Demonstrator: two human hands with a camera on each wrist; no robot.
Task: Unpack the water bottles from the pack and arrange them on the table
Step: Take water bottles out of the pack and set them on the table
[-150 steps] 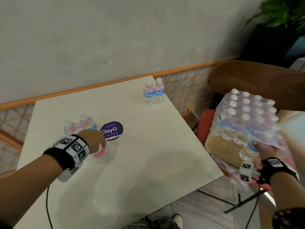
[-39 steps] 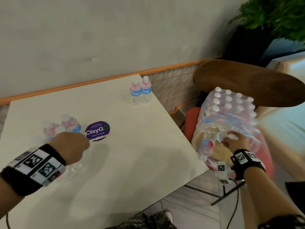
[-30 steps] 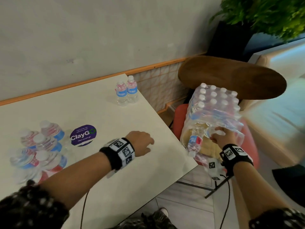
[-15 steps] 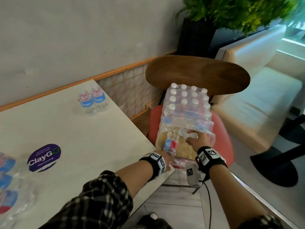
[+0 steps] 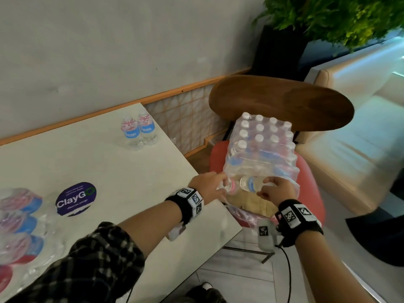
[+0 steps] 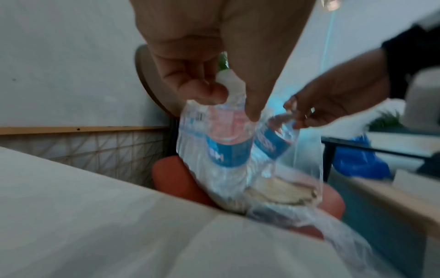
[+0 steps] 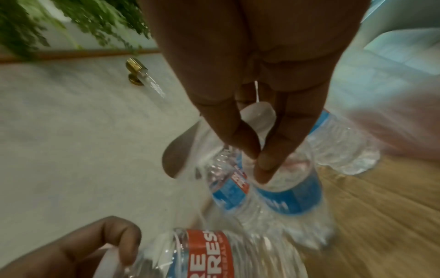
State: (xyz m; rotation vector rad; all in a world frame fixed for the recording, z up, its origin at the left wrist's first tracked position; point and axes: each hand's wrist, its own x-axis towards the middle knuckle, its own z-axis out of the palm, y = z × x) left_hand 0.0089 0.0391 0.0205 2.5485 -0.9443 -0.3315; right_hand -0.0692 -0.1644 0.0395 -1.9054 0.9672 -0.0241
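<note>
The shrink-wrapped pack of water bottles (image 5: 262, 149) sits on a red chair seat (image 5: 310, 180) just past the table's right edge. At its torn front my left hand (image 5: 220, 184) grips one clear bottle (image 6: 223, 139) by the neck, thumb under the white cap. Beside it my right hand (image 5: 265, 186) pinches the neck of a second bottle (image 7: 285, 188). Both bottles are still partly inside the plastic wrap. On the white table (image 5: 131, 182) two bottles (image 5: 138, 132) stand at the far right corner, and several more (image 5: 19, 219) stand at the left edge.
A purple round ClayGo sticker (image 5: 76, 199) marks the table. The chair's curved wooden back (image 5: 279, 103) rises behind the pack. A beige bench (image 5: 354, 132) lies to the right, and a dark planter with a plant (image 5: 328, 16) stands at the wall.
My left hand left the bottles at the table's left, crossed to the pack and took hold of a bottle. My right hand shifted to a second bottle. The view swung right.
</note>
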